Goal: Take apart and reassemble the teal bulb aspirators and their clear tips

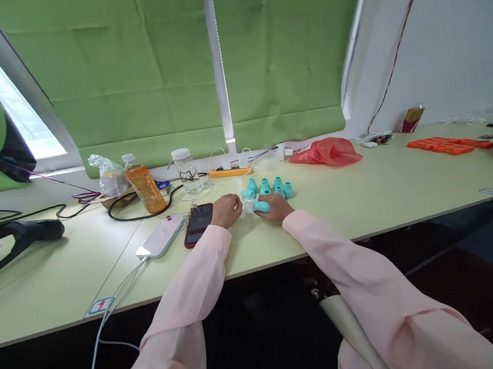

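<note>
My right hand (276, 206) is closed around a teal, round-ended plastic piece (262, 206) that points left. A clear plastic part (247, 208) sits against its left end, between the two hands. My left hand (227, 210) is closed, its curled fingertips at the clear part's left side; exactly how they grip it is too small to see. Just beyond the hands, several more teal bulb-shaped pieces (288, 190) stand in a cluster on the table, most upright with their open ends up, one lying on its side.
Left of my hands lie a dark phone (199, 225) and a white phone (160, 237) on cables. Behind stand an orange drink bottle (144, 184), a clear jar (187, 172) and a power strip (230, 172). Rightward are a red plastic bag (327, 152) and orange trays (444, 145).
</note>
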Demonstrator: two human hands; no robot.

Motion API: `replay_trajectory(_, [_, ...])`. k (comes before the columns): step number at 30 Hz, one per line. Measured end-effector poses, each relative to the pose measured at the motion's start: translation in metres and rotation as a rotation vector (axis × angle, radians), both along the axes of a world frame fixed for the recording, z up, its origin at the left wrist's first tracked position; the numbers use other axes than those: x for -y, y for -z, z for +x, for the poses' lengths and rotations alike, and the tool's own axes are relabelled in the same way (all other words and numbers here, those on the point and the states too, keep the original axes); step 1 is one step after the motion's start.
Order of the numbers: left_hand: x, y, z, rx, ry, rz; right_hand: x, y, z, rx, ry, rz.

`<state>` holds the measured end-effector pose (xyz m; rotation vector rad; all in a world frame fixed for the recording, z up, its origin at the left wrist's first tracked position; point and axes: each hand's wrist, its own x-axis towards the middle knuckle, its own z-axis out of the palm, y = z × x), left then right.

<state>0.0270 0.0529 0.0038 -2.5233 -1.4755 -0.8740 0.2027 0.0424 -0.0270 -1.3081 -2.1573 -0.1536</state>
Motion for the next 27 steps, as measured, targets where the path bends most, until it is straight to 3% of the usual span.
replay_trajectory(9, [-0.008,0.016,-0.009,-0.247,0.100,-0.104,-0.008,0.003,0.010,-0.071,0.005,-0.055])
replay_trajectory(27, [-0.009,0.022,-0.002,-0.197,0.005,-0.065,-0.015,0.008,0.007,-0.193,-0.051,-0.035])
